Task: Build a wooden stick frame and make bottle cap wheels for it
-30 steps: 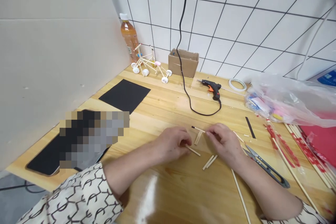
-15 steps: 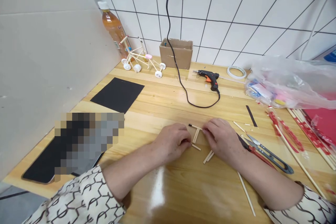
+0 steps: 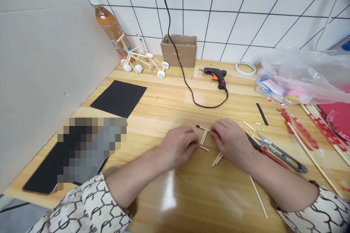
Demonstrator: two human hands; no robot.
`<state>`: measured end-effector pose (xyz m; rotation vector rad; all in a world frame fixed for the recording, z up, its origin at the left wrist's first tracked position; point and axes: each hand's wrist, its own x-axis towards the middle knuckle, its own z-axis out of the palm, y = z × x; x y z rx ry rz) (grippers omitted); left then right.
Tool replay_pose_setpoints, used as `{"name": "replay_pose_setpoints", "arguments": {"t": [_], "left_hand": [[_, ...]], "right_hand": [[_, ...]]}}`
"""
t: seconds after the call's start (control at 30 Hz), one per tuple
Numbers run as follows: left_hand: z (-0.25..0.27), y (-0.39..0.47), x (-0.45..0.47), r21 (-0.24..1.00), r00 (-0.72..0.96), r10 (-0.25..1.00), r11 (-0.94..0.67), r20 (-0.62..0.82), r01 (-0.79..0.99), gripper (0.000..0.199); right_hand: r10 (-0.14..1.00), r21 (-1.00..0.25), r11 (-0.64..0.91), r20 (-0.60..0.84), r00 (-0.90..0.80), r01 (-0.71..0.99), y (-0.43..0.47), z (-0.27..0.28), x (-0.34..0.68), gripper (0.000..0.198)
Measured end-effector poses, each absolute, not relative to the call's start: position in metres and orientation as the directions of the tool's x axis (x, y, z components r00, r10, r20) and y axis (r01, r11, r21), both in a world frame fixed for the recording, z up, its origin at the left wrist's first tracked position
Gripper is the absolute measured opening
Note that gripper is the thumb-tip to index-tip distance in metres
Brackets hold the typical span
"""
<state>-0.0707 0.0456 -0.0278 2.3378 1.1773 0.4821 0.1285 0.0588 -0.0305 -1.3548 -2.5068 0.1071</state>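
My left hand (image 3: 177, 145) is closed, thumb and fingers pinching the near end of a short wooden stick (image 3: 205, 149) on the tabletop. Opposite it, my right hand (image 3: 232, 139) pinches the right end of another short wooden stick (image 3: 202, 127), which has a black tip. Two short sticks (image 3: 203, 137) lie side by side between these, forming an H-like frame. Whether the pieces are joined I cannot tell. Under my right palm, more short sticks (image 3: 217, 159) poke out, partly hidden.
Scissor-like snips (image 3: 283, 154) and red-handled pliers (image 3: 269, 156) lie by my right forearm. A glue gun (image 3: 217, 75) with a black cord rests behind, near a cardboard box (image 3: 180, 52) and a stick-built wheeled model (image 3: 140, 56). Black sheet (image 3: 119, 98) lies left; plastic bag (image 3: 306, 76) right.
The camera view has shifted slightly, so the background sits a little higher and further left. Both hands keep their pinch on the sticks, with hardly any movement.
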Motion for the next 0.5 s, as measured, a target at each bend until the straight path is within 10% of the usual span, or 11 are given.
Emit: {"name": "replay_pose_setpoints", "arguments": {"t": [0.5], "left_hand": [[-0.0288, 0.0440, -0.0693, 0.548, 0.568, 0.807, -0.552, 0.161, 0.628, 0.008]], "right_hand": [[0.846, -0.215, 0.531, 0.177, -0.502, 0.820, 0.0582, -0.0277, 0.1257, 0.017]]}}
